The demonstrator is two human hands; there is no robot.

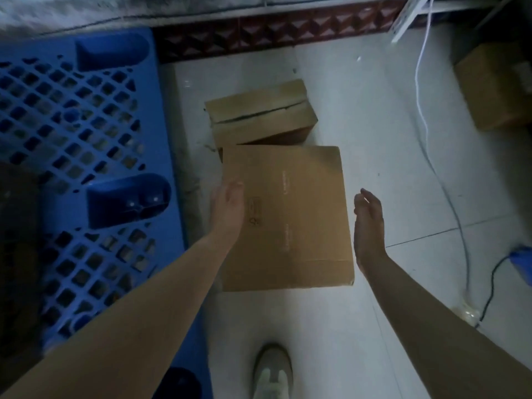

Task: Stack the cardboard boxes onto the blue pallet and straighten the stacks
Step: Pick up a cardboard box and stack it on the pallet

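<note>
A closed cardboard box (290, 214) lies on the pale floor in front of me. Behind it sits a smaller cardboard box (259, 113) with a slit along its top flaps. The blue pallet (72, 133), a plastic grid, fills the left of the view. My left hand (227, 208) reaches over the near box's left edge with straight fingers, at or just above the cardboard. My right hand (368, 226) hovers open beside the box's right edge, palm facing it, a small gap between them.
A third cardboard box (495, 90) stands at the far right under a shelf. White and dark cables (423, 116) run across the floor on the right. A dark object (17, 226) lies on the pallet's left. My shoe (272, 372) stands below the near box.
</note>
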